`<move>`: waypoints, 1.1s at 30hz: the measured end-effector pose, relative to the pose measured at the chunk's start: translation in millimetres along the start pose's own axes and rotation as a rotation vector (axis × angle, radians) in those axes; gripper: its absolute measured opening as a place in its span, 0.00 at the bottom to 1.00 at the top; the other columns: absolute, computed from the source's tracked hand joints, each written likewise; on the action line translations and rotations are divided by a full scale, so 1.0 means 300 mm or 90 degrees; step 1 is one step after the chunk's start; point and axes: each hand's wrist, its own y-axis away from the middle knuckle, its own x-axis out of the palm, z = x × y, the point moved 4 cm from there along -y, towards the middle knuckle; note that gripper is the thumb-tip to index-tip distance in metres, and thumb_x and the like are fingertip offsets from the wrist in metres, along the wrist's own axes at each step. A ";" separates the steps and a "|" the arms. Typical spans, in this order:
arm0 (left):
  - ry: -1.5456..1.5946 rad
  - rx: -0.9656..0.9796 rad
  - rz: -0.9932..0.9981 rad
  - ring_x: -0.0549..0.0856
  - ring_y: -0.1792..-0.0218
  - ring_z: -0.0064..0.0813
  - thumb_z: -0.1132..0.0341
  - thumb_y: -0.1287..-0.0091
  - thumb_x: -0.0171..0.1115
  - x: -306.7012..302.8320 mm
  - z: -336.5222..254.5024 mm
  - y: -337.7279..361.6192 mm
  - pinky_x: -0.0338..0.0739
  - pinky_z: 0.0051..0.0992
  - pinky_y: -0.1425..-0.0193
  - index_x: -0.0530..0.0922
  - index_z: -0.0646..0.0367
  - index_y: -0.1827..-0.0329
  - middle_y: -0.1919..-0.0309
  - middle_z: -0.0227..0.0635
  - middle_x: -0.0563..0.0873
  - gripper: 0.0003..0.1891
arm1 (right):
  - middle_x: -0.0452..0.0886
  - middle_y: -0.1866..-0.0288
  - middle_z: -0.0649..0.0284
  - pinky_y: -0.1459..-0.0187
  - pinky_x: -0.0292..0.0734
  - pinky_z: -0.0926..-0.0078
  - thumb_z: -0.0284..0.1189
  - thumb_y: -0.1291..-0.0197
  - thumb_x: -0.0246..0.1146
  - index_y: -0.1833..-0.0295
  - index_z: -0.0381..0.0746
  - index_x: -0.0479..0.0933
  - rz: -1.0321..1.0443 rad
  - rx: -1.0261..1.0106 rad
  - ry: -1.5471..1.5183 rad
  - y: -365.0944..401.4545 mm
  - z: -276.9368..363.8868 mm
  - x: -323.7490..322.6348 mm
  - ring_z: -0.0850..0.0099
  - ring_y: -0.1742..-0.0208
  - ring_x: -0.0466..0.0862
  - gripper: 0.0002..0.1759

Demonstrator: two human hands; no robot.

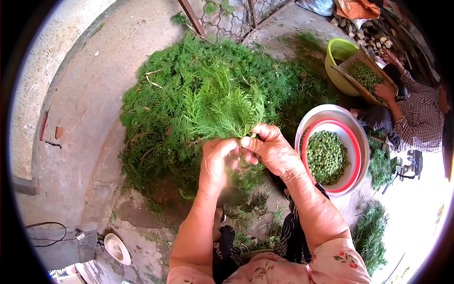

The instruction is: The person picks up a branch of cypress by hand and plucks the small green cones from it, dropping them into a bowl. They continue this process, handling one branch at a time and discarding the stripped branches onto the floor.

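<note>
A feathery green sprig [220,106] is held up in front of me, its stem between my two hands. My left hand [220,158] is closed at the lower stem, its fingertips partly blurred. Pinched around the stem just beside it is my right hand [269,146]. Beyond and below them lies a large heap of cut green branches [161,109]. To the right of my right hand stands a metal basin [302,122] with a red-rimmed bowl [358,161] inside, holding small green berries [326,156].
A co-worker [421,113] in a checked shirt sits at the right, hands at a tray of green berries [364,75] over a yellow-green tub [333,71]. More cut greenery [371,234] lies lower right. A white bowl [117,248] rests lower left.
</note>
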 end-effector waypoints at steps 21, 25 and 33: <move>0.015 0.152 -0.150 0.69 0.82 0.21 0.64 0.38 0.57 0.030 0.014 -0.013 0.62 0.22 0.76 0.71 0.60 0.78 0.78 0.28 0.70 0.12 | 0.79 0.74 0.60 0.74 0.74 0.76 0.23 0.44 0.57 0.59 0.36 0.75 -0.304 -0.200 0.694 0.121 0.139 -0.298 0.75 0.78 0.79 0.07; 0.100 0.132 -0.141 0.68 0.81 0.22 0.65 0.38 0.58 0.005 0.049 -0.047 0.61 0.24 0.73 0.71 0.59 0.78 0.78 0.27 0.69 0.12 | 0.80 0.66 0.50 0.59 0.74 0.63 0.20 0.51 0.55 0.60 0.37 0.78 -0.399 -0.181 0.955 0.212 0.198 -0.566 0.52 0.62 0.80 0.12; 0.191 0.013 -0.182 0.66 0.80 0.22 0.66 0.35 0.56 0.014 0.085 -0.062 0.66 0.26 0.64 0.70 0.57 0.73 0.82 0.26 0.66 0.09 | 0.76 0.51 0.50 0.49 0.71 0.60 0.28 0.52 0.59 0.54 0.38 0.78 -0.621 -0.070 1.082 0.359 0.240 -0.785 0.52 0.53 0.78 0.17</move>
